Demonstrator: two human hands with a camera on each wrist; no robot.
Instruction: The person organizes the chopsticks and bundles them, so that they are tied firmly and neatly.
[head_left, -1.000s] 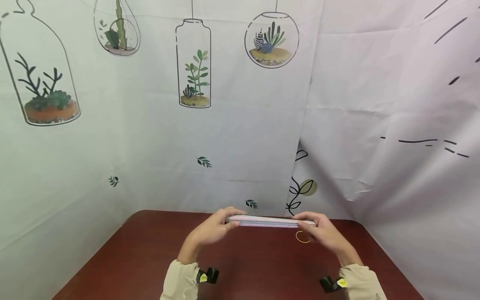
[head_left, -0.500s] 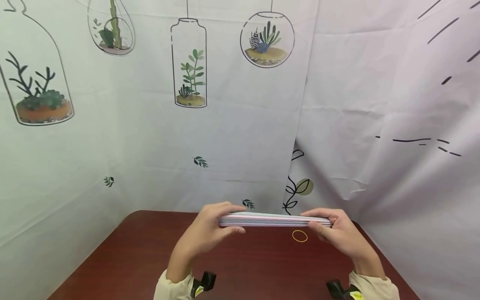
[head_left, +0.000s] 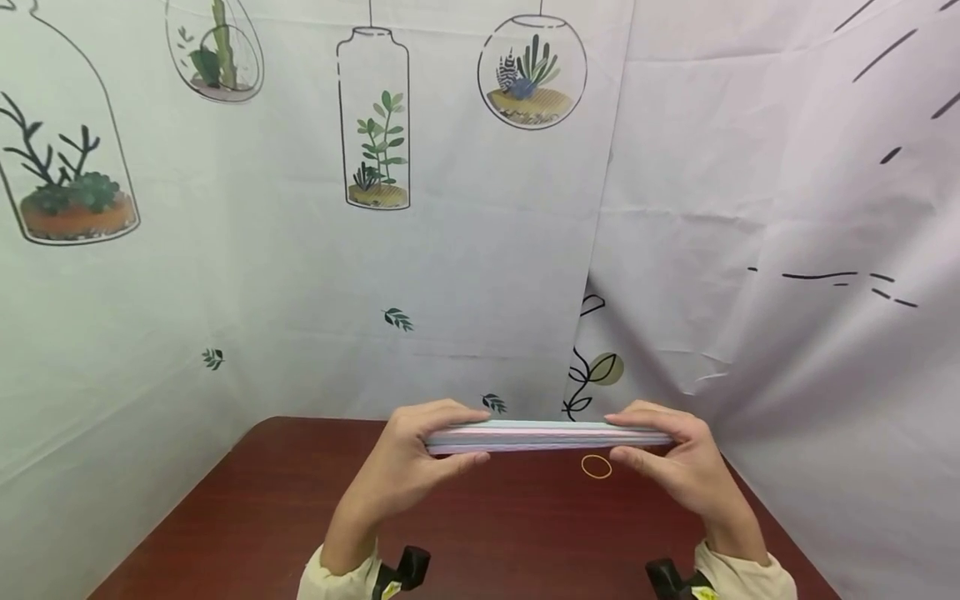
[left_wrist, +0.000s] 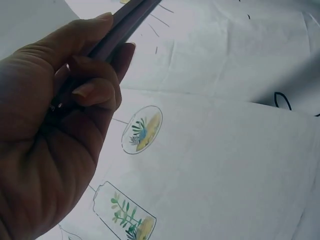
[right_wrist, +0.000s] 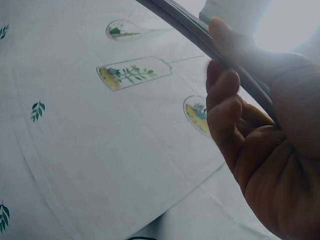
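Gripping one stack (head_left: 547, 436): two hands (head_left: 401, 462) (head_left: 693, 467); one yellow ring (head_left: 597, 477) on table (head_left: 517, 521).

White cloth (head_left: 480, 267) printed with jarred plants (head_left: 386, 154) hangs behind a red-brown table (head_left: 517, 529).

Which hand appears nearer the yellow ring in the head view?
The right hand: it shows close beside the yellow ring, while the left hand, holding the left end of the pastel stack, appears farther off.
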